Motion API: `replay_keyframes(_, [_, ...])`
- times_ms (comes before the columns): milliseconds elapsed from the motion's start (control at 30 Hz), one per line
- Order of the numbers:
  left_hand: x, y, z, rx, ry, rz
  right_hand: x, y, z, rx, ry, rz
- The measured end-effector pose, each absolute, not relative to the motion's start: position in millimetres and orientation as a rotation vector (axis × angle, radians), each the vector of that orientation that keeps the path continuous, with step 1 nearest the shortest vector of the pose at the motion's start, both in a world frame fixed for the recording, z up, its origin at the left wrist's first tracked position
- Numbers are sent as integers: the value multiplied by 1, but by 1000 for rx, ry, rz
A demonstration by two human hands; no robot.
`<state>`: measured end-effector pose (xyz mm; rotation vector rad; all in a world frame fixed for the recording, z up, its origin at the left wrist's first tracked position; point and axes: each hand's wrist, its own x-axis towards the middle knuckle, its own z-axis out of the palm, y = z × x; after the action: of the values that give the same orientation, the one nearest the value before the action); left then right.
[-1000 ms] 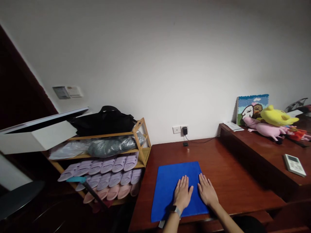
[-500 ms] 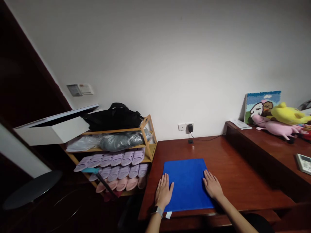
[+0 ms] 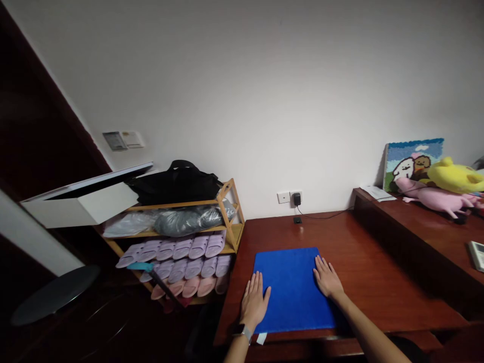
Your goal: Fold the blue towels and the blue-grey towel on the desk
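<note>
A plain off-white wall [image 3: 242,101] fills the background beyond the fingers [image 3: 257,282], with a dark brown door [image 3: 34,101] at its far left. Beneath the fingers spreads a glossy reddish-brown wooden desk [image 3: 366,272], reaching well past the fingertips to the wall. To the left of the fingers stands a light wooden slatted rack [image 3: 237,234], and well to their right runs a raised reddish-brown wooden ledge [image 3: 427,229]. Between the two sets of fingers lies a flat square of bright blue cloth [image 3: 293,292], its near edge along the desk's near edge. On top of the rack, left of and farther than the fingers, sit an open white box [image 3: 108,204] and a soft black bag [image 3: 176,186]. Far right of the fingers, a colourful picture with two cartoon dogs [image 3: 410,166] leans on the wall behind pink and yellow plush toys [image 3: 434,197]. The left hand [image 3: 254,305] rests palm down over the cloth's left edge, and the right hand [image 3: 328,281] over its right edge; both have their fingers straight and open, gripping nothing. Lilac plastic slippers [image 3: 183,248] line the rack's lower levels, leftward of the fingers. A small black adapter [image 3: 297,199] is plugged into the wall straight beyond them, and a small white fabric tag [image 3: 261,338] shows at the cloth's near-left corner, nearer than the left fingers.
</note>
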<state>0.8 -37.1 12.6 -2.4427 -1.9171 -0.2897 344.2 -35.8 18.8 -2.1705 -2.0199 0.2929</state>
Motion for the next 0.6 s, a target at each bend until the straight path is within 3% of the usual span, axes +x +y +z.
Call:
replay_keyframes(167, [24,-36,26,-2456,-1777,-385,344,-34,14,-2165,-1999,279])
replay_keyframes(433, [163,-28,27,-2889,-1387,-422,346,-32,11,-2127,-2001,264])
replay_keyframes(600, [147,-16,13,-2838,-1548,-314,346,-33,14,-2150,-2008,276])
